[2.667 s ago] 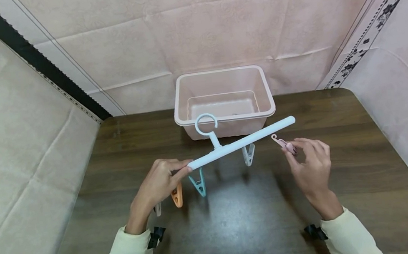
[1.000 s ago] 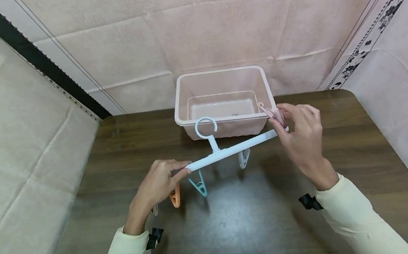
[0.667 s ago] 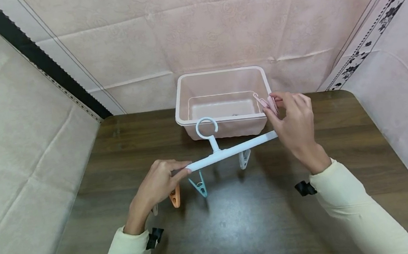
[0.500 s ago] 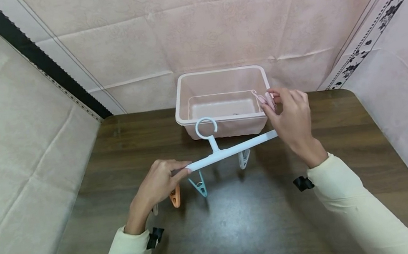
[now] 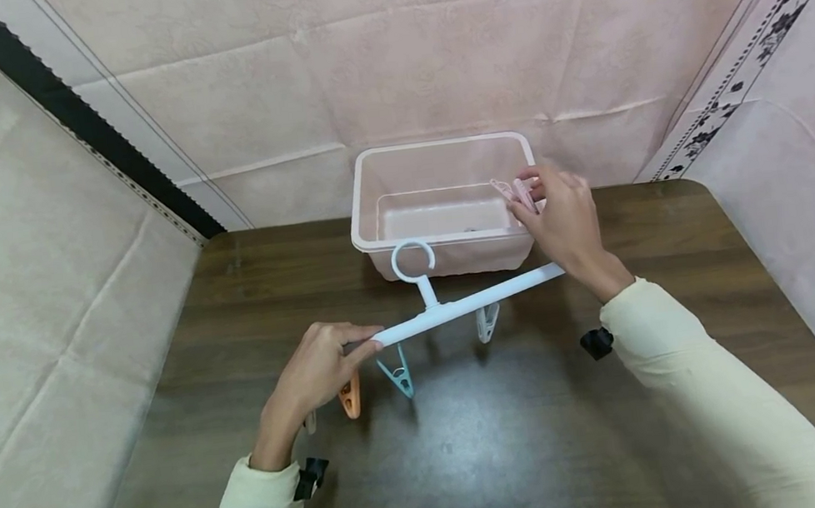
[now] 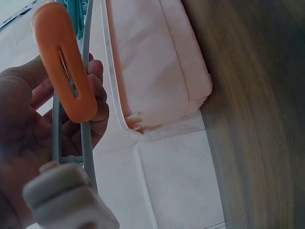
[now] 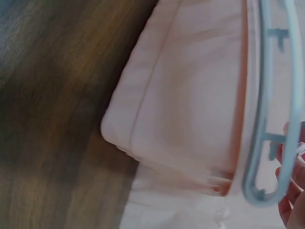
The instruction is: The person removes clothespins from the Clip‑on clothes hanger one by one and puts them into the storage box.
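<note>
Carried from beside the hanger [image 5: 469,303], the right hand [image 5: 563,224] now pinches 1 pink clip [image 5: 514,191] over the bin [image 5: 374,224], ready to drop; the left hand [image 5: 315,373] grips the hanger's end, steadying it.

A staged recording booth is suggested: a dark wooden desk [image 5: 677,232] is enclosed by creased pink cloth backdrops [image 5: 430,58] on three sides.
</note>
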The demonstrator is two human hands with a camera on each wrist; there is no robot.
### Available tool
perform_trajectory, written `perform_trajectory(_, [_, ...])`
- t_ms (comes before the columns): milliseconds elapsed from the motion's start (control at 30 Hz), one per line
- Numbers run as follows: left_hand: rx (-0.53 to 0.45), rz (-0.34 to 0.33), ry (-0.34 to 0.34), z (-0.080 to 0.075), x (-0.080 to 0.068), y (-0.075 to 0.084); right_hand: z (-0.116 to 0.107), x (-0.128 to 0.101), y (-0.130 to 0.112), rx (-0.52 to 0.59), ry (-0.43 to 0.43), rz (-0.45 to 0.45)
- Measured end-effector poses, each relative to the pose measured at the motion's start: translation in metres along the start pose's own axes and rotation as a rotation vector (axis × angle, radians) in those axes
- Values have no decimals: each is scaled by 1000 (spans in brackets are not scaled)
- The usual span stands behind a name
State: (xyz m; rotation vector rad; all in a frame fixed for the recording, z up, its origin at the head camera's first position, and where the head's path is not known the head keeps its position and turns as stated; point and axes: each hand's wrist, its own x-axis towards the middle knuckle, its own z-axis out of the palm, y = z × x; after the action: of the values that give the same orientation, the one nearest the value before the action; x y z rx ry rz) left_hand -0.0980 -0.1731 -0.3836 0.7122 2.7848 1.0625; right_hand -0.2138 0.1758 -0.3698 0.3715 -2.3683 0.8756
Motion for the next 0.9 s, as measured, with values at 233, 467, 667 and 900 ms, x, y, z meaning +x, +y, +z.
perform_trajectory(233, [-3,0,-4,0,-1,-1,11,3,15,9,-66,100])
perform_trajectory(467, [-2,-7,5,-1,-4,-4,19,2,19,8,-81,128])
perform_trajectory(667, [-12,0,-2,0,-3,-4,21,1,24,-9,-92,135])
perform_trajectory(900, [-6,-1,4,0,-4,-4,23,-1,28,-12,-106,157])
